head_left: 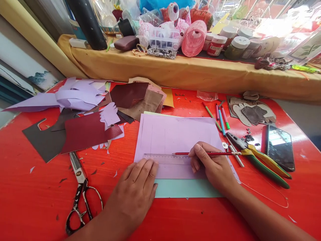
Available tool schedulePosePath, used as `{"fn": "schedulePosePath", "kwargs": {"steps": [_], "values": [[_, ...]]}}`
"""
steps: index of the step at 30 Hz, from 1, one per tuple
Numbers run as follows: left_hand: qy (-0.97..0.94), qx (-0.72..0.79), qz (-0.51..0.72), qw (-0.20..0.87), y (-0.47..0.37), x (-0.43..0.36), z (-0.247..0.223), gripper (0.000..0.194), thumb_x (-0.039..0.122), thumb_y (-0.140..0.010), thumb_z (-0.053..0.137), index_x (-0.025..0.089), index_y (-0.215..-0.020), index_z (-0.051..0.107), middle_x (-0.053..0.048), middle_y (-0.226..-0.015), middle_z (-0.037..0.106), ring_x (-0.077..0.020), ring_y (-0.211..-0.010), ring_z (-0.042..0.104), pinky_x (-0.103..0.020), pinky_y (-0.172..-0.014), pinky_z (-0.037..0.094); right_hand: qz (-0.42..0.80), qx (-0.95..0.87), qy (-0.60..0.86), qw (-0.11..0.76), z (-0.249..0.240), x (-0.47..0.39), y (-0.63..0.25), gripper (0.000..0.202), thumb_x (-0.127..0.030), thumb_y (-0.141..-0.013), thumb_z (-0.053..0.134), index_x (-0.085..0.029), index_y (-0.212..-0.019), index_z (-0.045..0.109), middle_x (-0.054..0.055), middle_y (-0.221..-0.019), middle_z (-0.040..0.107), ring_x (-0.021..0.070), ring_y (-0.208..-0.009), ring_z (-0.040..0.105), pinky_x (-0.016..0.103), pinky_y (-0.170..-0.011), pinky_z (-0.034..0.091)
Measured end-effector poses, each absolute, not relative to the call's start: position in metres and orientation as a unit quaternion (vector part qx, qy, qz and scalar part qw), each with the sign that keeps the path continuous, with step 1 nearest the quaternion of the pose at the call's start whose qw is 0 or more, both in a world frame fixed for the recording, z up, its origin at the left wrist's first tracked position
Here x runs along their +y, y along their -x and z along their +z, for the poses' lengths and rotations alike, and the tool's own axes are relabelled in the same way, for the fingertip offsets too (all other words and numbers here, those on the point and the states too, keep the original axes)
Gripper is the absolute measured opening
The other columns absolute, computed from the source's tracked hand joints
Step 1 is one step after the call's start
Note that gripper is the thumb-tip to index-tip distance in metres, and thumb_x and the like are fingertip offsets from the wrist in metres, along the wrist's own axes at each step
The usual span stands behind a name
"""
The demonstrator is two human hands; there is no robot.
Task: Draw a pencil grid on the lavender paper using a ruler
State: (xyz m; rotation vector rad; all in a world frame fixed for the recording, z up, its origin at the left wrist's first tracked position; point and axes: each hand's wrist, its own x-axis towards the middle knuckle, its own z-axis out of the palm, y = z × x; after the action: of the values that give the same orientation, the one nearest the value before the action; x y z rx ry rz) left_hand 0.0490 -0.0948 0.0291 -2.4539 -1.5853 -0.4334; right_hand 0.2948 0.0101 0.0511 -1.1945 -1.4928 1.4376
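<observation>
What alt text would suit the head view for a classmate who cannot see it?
The left hand presses a clear ruler on lilac paper while the right hand holds a red pencil; scissors and pliers lie either side.

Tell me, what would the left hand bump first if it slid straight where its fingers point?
Probably the clear ruler: the fingertips of the left hand already seem to be on it. Beyond lies flat purple paper. Exact height is unclear.
</observation>
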Motion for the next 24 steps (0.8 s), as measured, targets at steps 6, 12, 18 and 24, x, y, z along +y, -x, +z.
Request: {"fn": "schedulePosePath", "kwargs": {"steps": [6,12,18,24], "values": [[0.827,-0.537,-0.141,0.094,-0.05,-0.0945,0.0307,0.051,0.027,-0.12,0.032,0.008,-0.137,0.076,-0.015,-0.134,0.078,-0.0304,-0.124,0.067,-0.045,-0.108,0.042,0.548,-0.597,0.463,0.359,0.0506,0.0092,-0.2941,0.052,-0.065,-0.108,0.062,-0.021,-0.082,0.072,-0.002,-0.055,0.061,0.0157,-0.051,0.057,0.03,-0.055,0.045],[0.824,-0.539,-0.144,0.097,-0.0498,-0.0945,0.0313,0.05,0.027,-0.12,0.032,0.009,-0.136,0.076,-0.014,-0.133,0.08,-0.0296,-0.124,0.067,-0.045,-0.109,0.042,0.543,-0.609,0.461,0.349,0.0505,0.0087,-0.2939,0.051,-0.063,-0.11,0.061,-0.022,-0.083,0.071,-0.002,-0.057,0.062,0.016,-0.052,0.056,0.031,-0.056,0.042],[0.826,-0.538,-0.135,0.102,-0.0501,-0.0939,0.0321,0.052,0.028,-0.12,0.031,0.01,-0.136,0.077,-0.013,-0.134,0.08,-0.0291,-0.124,0.068,-0.044,-0.109,0.042,0.541,-0.612,0.461,0.346,0.0489,0.009,-0.2937,0.05,-0.062,-0.111,0.06,-0.022,-0.084,0.071,-0.002,-0.057,0.061,0.016,-0.053,0.056,0.031,-0.055,0.041],[0.826,-0.536,-0.14,0.1,-0.0498,-0.094,0.0313,0.051,0.027,-0.12,0.031,0.009,-0.135,0.077,-0.014,-0.133,0.08,-0.0295,-0.123,0.068,-0.045,-0.109,0.042,0.542,-0.61,0.467,0.339,0.0495,0.0082,-0.2945,0.051,-0.064,-0.11,0.06,-0.021,-0.084,0.071,-0.002,-0.058,0.062,0.0157,-0.054,0.056,0.03,-0.055,0.041]]}}
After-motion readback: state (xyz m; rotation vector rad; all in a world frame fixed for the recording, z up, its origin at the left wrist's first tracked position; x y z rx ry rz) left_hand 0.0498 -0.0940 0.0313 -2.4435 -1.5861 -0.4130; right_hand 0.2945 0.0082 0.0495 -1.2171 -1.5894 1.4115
